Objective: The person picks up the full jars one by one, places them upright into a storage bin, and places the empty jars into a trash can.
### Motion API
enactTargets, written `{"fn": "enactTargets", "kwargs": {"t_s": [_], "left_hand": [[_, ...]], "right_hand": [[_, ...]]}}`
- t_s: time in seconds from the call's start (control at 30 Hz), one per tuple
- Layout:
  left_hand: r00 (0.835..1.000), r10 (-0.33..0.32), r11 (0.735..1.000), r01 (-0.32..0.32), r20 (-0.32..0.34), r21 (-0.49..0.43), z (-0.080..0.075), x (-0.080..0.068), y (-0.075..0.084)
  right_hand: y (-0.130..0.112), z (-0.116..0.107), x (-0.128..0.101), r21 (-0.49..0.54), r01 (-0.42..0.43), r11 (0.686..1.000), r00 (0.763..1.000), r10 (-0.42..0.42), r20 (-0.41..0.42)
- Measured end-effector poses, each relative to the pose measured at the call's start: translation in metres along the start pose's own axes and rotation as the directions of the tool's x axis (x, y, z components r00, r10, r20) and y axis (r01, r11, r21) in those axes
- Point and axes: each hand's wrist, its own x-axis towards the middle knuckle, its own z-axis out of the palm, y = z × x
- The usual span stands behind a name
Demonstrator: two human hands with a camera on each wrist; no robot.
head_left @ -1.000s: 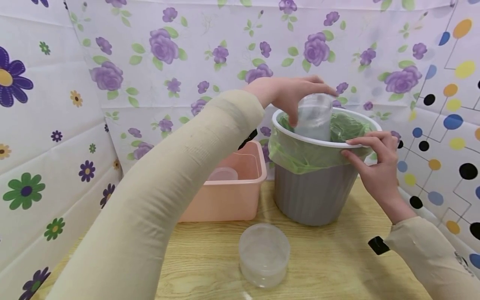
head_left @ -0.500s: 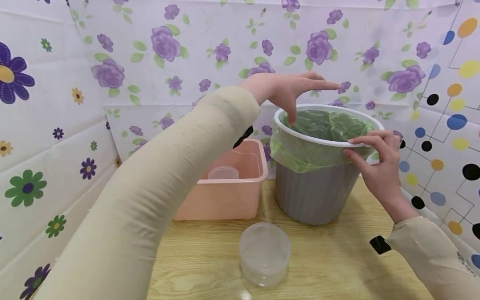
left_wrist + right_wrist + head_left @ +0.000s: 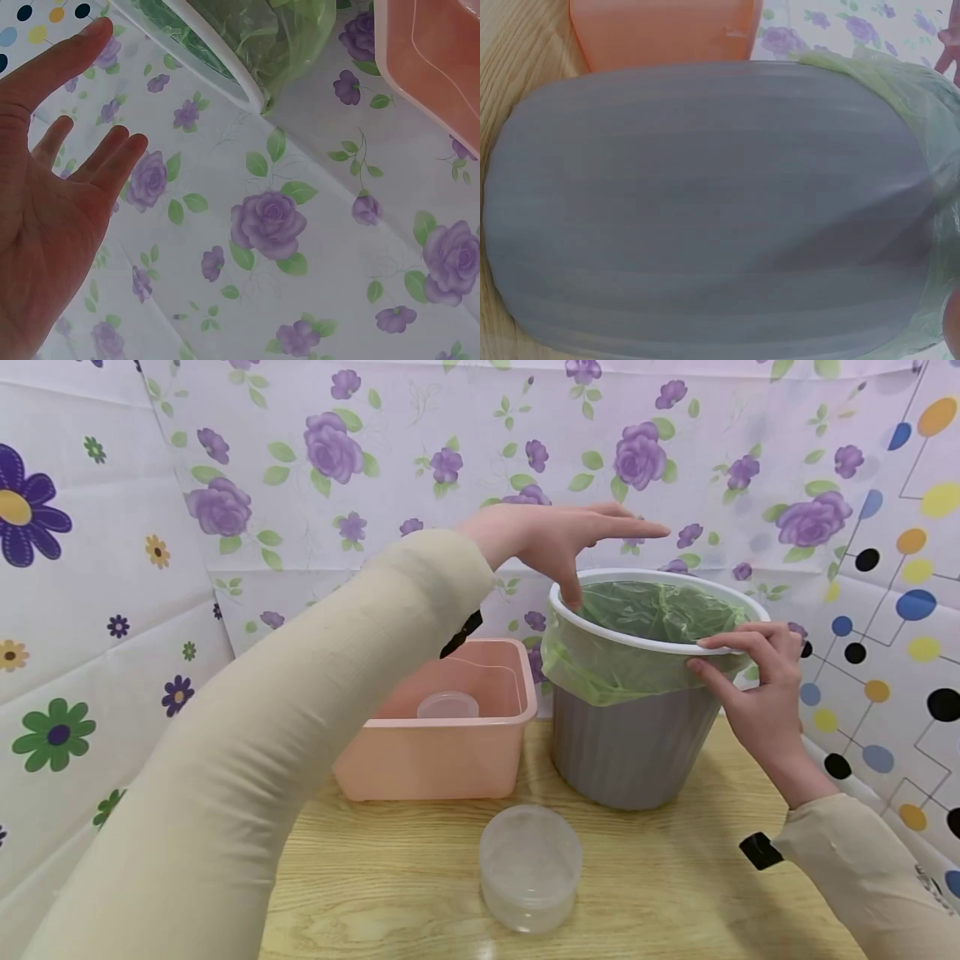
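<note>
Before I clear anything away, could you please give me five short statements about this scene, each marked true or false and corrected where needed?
1. The right hand grips the white rim of the grey bin. True.
2. The left hand is gripping the pink tub. False: it holds nothing and is near the grey bin.
3. The green liner hangs over the outside of the grey bin. True.
4. In the head view, the pink tub stands to the right of the grey bin. False: it stands to the left.
5. A clear round container stands on the table, outside the pink tub. True.
</note>
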Motion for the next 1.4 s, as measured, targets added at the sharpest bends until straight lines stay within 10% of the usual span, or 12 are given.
{"fn": "enactTargets", "kwargs": {"t_s": [0.3,0.7,1.4], "left_hand": [[0.993,0.113,0.993,-0.114,-0.022,-0.043,0.023,-0.015,-0.003],[0.933,0.333,0.941,-0.338,-0.139,-0.014,0.06,-0.04,0.01],[0.934,0.354,0.924,-0.34,0.053,-0.177,0.161,-0.062,0.012]], "right_hand": [[-0.001,0.0,-0.001,-0.006,-0.02,1.0,1.0,0.02,0.005],[0.001,-0.001,0.0,0.001,0.006,1.0,1.0,-0.006,-0.001],[0.003,-0.001,0.0,0.01,-0.016,1.0,1.0,0.016,-0.01]]}}
